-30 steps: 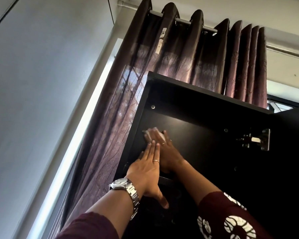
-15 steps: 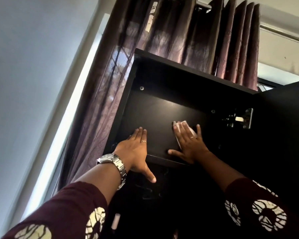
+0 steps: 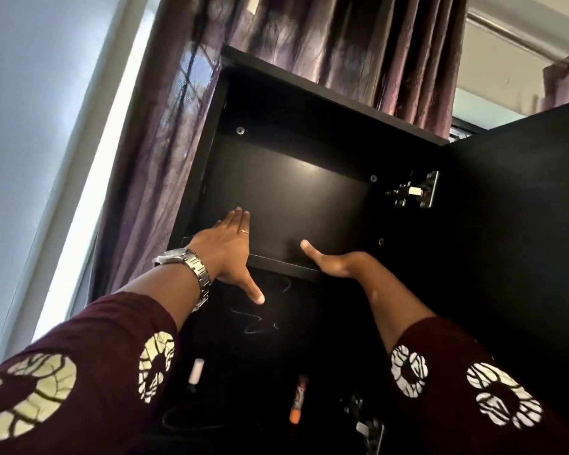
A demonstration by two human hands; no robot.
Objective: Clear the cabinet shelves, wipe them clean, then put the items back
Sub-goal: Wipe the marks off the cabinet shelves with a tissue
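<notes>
One dark shelf [image 3: 286, 198] sits at frame centre, in the upper compartment of the black cabinet [image 3: 309, 116].

The left hand [image 3: 227, 247] lies flat on the shelf at its 8 o'clock corner. Its fingers [image 3: 238, 221] are straight and pressed together, and the thumb splays down past the front edge toward 5 o'clock. A thin ring [image 3: 243, 232] is on one finger and a metal watch [image 3: 188, 267] is on the wrist.

The right hand [image 3: 337, 266] meets the shelf's front edge at 5 o'clock. Only its thumb, pointing toward 10 o'clock, and the heel of the palm show. Whether its fingers are apart or together cannot be told.

- At 3 o'clock: a metal hinge [image 3: 414, 193] joins the cabinet wall to the open door [image 3: 522, 241].
- At 12 o'clock: a purple curtain [image 3: 309, 34] hangs behind the cabinet.
- At 6 o'clock: the lower compartment holds a small white cylinder [image 3: 196, 371] and an orange-tipped tube [image 3: 297, 402], both blurred.
</notes>
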